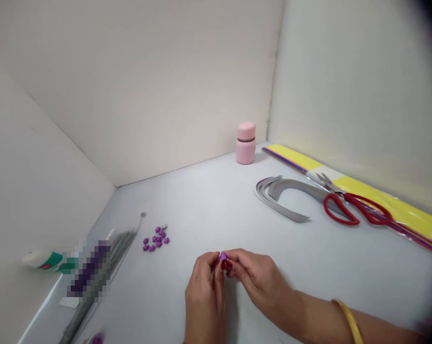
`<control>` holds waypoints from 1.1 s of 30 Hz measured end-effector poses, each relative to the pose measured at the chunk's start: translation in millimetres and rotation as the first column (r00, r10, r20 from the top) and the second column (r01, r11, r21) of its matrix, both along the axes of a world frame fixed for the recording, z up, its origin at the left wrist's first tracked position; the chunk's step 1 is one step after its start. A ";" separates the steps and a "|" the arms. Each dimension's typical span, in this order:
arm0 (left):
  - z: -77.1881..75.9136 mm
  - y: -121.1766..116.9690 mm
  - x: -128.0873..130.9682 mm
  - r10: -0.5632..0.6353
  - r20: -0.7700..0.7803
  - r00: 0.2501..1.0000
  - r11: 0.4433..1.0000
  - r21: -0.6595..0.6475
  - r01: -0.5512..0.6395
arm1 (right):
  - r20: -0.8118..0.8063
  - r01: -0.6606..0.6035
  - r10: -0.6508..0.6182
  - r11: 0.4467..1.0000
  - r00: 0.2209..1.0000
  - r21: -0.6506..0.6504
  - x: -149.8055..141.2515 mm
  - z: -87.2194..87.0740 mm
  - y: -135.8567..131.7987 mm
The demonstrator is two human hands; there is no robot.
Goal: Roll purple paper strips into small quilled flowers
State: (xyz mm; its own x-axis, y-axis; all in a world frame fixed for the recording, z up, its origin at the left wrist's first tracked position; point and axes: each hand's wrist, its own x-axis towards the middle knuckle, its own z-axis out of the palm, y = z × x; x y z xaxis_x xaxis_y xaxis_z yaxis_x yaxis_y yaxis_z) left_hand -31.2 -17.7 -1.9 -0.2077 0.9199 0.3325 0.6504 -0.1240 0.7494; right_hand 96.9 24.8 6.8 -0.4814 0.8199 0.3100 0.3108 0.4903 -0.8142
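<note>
My left hand (204,298) and my right hand (253,277) meet over the near middle of the white table (209,205). Both pinch one small purple piece (223,256) between their fingertips. The fingers of each hand are closed round it. A yellow bangle (350,320) sits on my right wrist. A cluster of several small purple pieces (156,239) lies on the table to the left of my hands.
A pink jar (245,143) stands at the back by the wall corner. Curved grey paper strips (280,196), red-handled scissors (355,210) and a yellow paper pack (381,200) lie at the right. Thin metal wires (119,246) and a glue bottle (44,260) lie at the left.
</note>
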 end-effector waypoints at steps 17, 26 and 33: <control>-0.4 -0.3 -0.8 -0.026 0.009 1.000 1.000 -0.016 0.026 | 0.071 -0.004 0.003 1.000 0.997 0.003 -3.9 -2.0 -0.5; 5.4 3.9 -5.5 -0.135 0.288 0.948 0.985 -0.065 0.160 | 0.003 -0.132 0.132 0.991 0.991 -0.011 12.6 -3.0 11.9; 4.3 7.1 -9.0 -0.190 0.395 0.899 0.963 -0.102 0.249 | -0.016 -0.178 0.178 0.984 0.984 -0.023 15.8 1.1 19.9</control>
State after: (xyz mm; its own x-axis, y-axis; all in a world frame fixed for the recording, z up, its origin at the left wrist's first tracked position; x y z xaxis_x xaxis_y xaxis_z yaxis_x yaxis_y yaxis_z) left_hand -40.2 -10.6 2.5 -0.0780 0.9888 0.1273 0.2831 -0.1005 0.9538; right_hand 112.7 44.8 7.9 -0.6162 0.7286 0.2992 0.2086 0.5172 -0.8300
